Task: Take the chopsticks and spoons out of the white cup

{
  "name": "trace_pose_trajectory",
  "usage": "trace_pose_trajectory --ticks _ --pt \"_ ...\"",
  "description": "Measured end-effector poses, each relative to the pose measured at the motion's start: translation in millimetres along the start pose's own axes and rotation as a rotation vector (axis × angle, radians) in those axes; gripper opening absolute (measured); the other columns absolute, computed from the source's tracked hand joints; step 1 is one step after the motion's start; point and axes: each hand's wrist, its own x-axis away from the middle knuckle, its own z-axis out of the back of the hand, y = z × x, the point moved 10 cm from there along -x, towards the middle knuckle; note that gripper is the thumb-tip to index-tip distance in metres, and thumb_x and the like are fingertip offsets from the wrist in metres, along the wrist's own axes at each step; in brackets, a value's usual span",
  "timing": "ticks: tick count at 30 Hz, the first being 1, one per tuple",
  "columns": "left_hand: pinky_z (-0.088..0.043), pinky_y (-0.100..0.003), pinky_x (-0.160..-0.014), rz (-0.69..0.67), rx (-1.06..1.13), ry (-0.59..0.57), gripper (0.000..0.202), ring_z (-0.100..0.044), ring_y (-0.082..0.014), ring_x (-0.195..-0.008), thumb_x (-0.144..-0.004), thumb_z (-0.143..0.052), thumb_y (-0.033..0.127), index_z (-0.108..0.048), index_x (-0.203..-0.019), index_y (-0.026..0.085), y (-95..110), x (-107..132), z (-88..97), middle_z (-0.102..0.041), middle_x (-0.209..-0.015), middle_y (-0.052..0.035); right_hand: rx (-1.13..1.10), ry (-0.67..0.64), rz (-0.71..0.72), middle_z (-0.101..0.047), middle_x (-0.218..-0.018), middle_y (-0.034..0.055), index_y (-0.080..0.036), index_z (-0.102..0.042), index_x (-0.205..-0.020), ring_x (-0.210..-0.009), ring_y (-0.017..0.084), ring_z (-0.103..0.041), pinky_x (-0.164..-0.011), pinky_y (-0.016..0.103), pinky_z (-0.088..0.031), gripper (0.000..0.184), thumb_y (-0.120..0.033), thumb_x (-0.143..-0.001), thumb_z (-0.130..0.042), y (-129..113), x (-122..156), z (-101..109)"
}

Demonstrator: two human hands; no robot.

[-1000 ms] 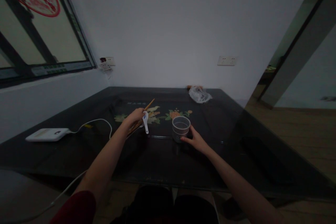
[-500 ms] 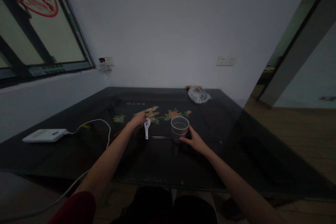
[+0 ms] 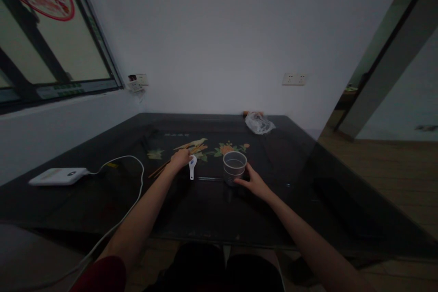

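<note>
My left hand (image 3: 181,159) is closed around wooden chopsticks (image 3: 159,169) low over the table. Their ends stick out on both sides of the fist, and the middle is hidden by my fingers. Just right of that hand is a white soup spoon (image 3: 192,166) with a blue mark in its bowl, its handle pointing towards me. A clear plastic cup (image 3: 234,169) stands upright to the right of the spoon. My right hand (image 3: 253,182) holds it from the right side, thumb at the front and fingers partly hidden behind.
The dark table (image 3: 205,212) has a printed bird and flowers. A white power bank (image 3: 59,176) with a white cable (image 3: 142,175) lies on the left. A crumpled plastic bag (image 3: 259,124) lies at the back near the wall. A dark flat object (image 3: 342,207) lies on the right.
The chopsticks in my left hand have tilted down, lying flatter and more in line with each other. My left hand has shifted slightly. The right hand and the cup have stayed in place.
</note>
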Motion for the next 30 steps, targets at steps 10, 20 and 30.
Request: trace_pose_trajectory --ticks 10,20,30 --pt "-0.047 -0.025 -0.074 0.029 0.037 0.054 0.030 -0.064 -0.0233 -0.092 -0.082 -0.053 0.043 -0.068 -0.094 0.020 0.4 14.0 11.2 -0.070 -0.098 -0.0097 -0.011 -0.006 -0.023 -0.052 -0.132 0.0132 -0.019 -0.041 -0.131 -0.124 0.027 -0.048 -0.106 0.043 -0.035 0.072 -0.039 -0.070 -0.073 -3.0 0.2 -1.4" --pt "-0.046 -0.022 -0.064 0.063 0.076 -0.001 0.020 -0.064 -0.0200 -0.083 -0.074 -0.060 0.032 -0.069 -0.086 0.019 -6.7 24.0 18.0 -0.070 -0.086 -0.0045 -0.003 -0.007 -0.005 -0.050 -0.134 0.0123 -0.020 -0.040 -0.132 -0.126 0.026 -0.046 -0.107 0.042 -0.035 0.073 -0.039 -0.070 -0.073 -1.5 0.3 -0.9" --pt "-0.046 -0.025 -0.071 0.089 -0.022 -0.032 0.023 -0.064 -0.0223 -0.088 -0.072 -0.062 0.041 -0.069 -0.084 0.023 -7.1 22.2 15.0 -0.071 -0.093 -0.0064 0.020 -0.010 0.003 -0.050 -0.134 0.0126 -0.020 -0.041 -0.132 -0.125 0.026 -0.047 -0.106 0.041 -0.035 0.072 -0.041 -0.071 -0.072 -0.4 -0.4 -0.6"
